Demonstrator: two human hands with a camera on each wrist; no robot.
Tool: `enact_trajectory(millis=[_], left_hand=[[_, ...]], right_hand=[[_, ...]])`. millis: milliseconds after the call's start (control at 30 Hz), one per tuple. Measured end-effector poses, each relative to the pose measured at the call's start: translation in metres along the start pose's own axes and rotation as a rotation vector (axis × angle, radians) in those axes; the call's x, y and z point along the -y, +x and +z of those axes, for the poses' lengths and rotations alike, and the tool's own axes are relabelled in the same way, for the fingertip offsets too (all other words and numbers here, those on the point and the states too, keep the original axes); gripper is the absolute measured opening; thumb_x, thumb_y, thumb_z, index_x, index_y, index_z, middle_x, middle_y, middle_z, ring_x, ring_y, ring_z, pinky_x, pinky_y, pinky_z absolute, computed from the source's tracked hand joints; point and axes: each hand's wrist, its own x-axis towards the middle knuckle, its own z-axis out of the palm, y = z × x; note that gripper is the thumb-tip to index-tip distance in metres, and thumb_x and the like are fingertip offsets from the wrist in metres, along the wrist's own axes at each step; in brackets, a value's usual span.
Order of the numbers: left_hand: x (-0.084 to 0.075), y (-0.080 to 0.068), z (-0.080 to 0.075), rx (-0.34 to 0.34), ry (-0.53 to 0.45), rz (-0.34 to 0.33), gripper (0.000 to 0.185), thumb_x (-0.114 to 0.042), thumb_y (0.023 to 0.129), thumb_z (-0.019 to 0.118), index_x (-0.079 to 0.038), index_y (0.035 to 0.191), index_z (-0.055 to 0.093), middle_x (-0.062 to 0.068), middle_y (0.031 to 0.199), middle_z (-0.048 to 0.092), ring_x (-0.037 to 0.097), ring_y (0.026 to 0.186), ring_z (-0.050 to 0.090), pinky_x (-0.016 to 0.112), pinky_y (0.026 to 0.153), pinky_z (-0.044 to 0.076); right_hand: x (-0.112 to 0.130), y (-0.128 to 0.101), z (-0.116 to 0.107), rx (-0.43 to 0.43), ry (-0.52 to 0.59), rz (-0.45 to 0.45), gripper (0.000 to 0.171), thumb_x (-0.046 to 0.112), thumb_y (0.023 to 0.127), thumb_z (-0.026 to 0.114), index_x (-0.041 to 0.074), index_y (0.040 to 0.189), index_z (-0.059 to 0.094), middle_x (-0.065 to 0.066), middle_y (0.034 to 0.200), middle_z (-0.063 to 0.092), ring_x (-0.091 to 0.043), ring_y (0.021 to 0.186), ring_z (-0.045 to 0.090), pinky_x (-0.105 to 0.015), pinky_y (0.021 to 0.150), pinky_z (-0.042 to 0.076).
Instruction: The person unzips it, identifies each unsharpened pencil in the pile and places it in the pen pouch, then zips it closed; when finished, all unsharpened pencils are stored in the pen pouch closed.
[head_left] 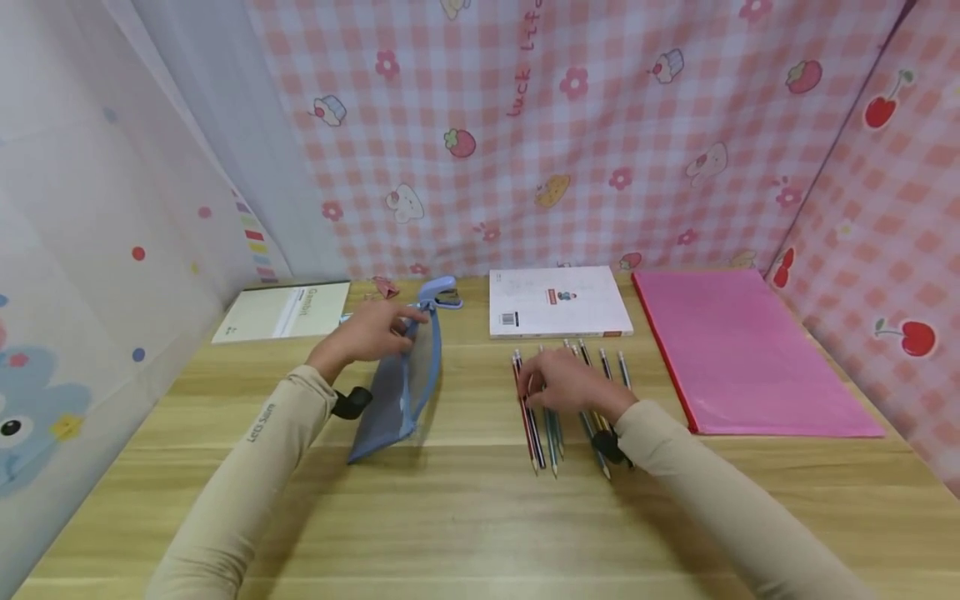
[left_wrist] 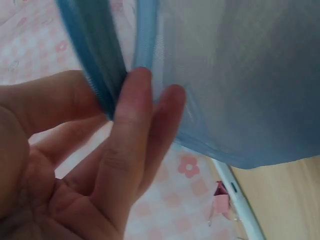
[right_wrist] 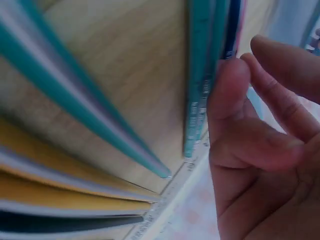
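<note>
My left hand (head_left: pixel 378 331) pinches the zipped edge of a blue mesh pencil pouch (head_left: pixel 381 408), which stands tilted on its side with its mouth parted. In the left wrist view, the fingers (left_wrist: pixel 131 120) lie along the pouch's zipper edge. Over the left part of a row of pencils (head_left: pixel 553 442) hovers my right hand (head_left: pixel 566 382). Its fingertips are close beside the teal pencils (right_wrist: pixel 198 75) and a dark blue pencil (right_wrist: pixel 233 30), thumb and fingers apart. Whether they touch the pencils is hard to tell. Yellow pencils (right_wrist: pixel 75 170) lie farther over in the right wrist view.
Behind the pouch are a lavender stapler (head_left: pixel 438 292) and a pink clip (head_left: pixel 386 287). A pale green notebook (head_left: pixel 281 314) lies at back left, a white book (head_left: pixel 558 302) behind the pencils. On the right is a pink folder (head_left: pixel 757 350) with a red spine. Curtains border the table.
</note>
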Motion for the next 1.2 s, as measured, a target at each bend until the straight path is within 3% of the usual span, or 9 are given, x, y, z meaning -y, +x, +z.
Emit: enact_trajectory(millis=[167,333,533,667,833,933,1000,1100,1200], left_hand=[[0.003,-0.003,0.002,0.001,-0.141,-0.045,0.043,-0.004,0.090,0.065,-0.004,0.133,0.064,0.019,0.100,0.077,0.026,0.074,0.073,0.025,0.062,0.051],[0.003,-0.004,0.001,-0.034,-0.153,-0.065,0.039,-0.006,0.091,0.067,-0.005,0.130,0.066,0.019,0.101,0.077,0.029,0.073,0.074,0.025,0.064,0.053],[0.000,-0.003,-0.003,-0.030,-0.204,-0.100,0.040,-0.006,0.093,0.066,-0.001,0.132,0.063,0.023,0.105,0.074,0.034,0.081,0.075,0.035,0.070,0.062],[-0.002,-0.005,-0.004,-0.037,-0.215,-0.099,0.041,-0.005,0.092,0.066,0.001,0.133,0.062,0.024,0.105,0.074,0.035,0.083,0.075,0.039,0.074,0.063],[-0.002,-0.006,-0.004,-0.049,-0.159,-0.068,0.042,-0.007,0.091,0.068,-0.001,0.132,0.064,0.022,0.104,0.076,0.030,0.080,0.077,0.036,0.073,0.062],[-0.002,-0.006,-0.004,-0.049,-0.126,-0.058,0.042,-0.008,0.090,0.069,-0.002,0.131,0.064,0.020,0.103,0.076,0.026,0.077,0.077,0.037,0.077,0.062],[-0.004,-0.005,-0.004,-0.046,-0.106,-0.051,0.042,-0.009,0.090,0.069,-0.002,0.131,0.065,0.019,0.101,0.077,0.023,0.074,0.077,0.039,0.078,0.061],[-0.008,-0.004,-0.004,-0.043,-0.071,-0.032,0.041,-0.008,0.089,0.069,-0.001,0.129,0.066,0.015,0.091,0.078,0.017,0.068,0.075,0.038,0.076,0.060],[-0.011,-0.003,-0.004,-0.044,-0.056,-0.024,0.039,-0.008,0.089,0.070,-0.001,0.127,0.067,0.012,0.082,0.076,0.017,0.065,0.074,0.034,0.071,0.060]], right_hand=[[-0.004,0.008,0.003,0.004,0.002,0.046,0.005,0.008,0.085,0.076,0.013,0.084,0.074,0.000,0.084,0.075,-0.010,0.075,0.065,-0.025,0.065,0.050],[-0.003,0.014,0.005,-0.029,-0.063,0.056,0.011,0.012,0.081,0.081,0.015,0.075,0.072,0.000,0.080,0.075,-0.010,0.071,0.064,-0.023,0.062,0.048],[0.003,0.016,0.009,-0.046,-0.109,0.138,0.020,0.014,0.079,0.081,0.016,0.065,0.067,0.005,0.062,0.065,-0.008,0.053,0.055,-0.022,0.055,0.042],[0.013,0.018,0.012,-0.047,-0.132,0.196,0.026,0.003,0.078,0.070,0.018,0.058,0.062,0.005,0.051,0.060,-0.006,0.040,0.054,-0.021,0.051,0.043],[0.018,0.022,0.014,-0.058,-0.136,0.233,0.030,-0.001,0.077,0.059,0.017,0.053,0.064,0.008,0.043,0.055,-0.004,0.037,0.051,-0.020,0.049,0.041],[0.014,0.022,0.012,-0.082,-0.050,0.223,0.026,0.000,0.077,0.061,0.014,0.057,0.070,0.009,0.043,0.053,-0.005,0.037,0.049,-0.020,0.049,0.041],[0.011,0.021,0.008,-0.093,0.069,0.216,0.021,0.002,0.079,0.063,0.011,0.064,0.075,0.007,0.044,0.053,-0.006,0.039,0.047,-0.021,0.050,0.041],[0.013,0.020,-0.003,-0.100,0.372,0.193,0.013,0.003,0.084,0.064,0.002,0.082,0.077,0.002,0.056,0.060,-0.010,0.044,0.046,-0.026,0.052,0.040],[0.026,0.024,-0.013,-0.088,0.713,0.192,0.015,0.002,0.087,0.064,-0.003,0.097,0.074,-0.003,0.075,0.067,-0.010,0.047,0.039,-0.027,0.048,0.031]])
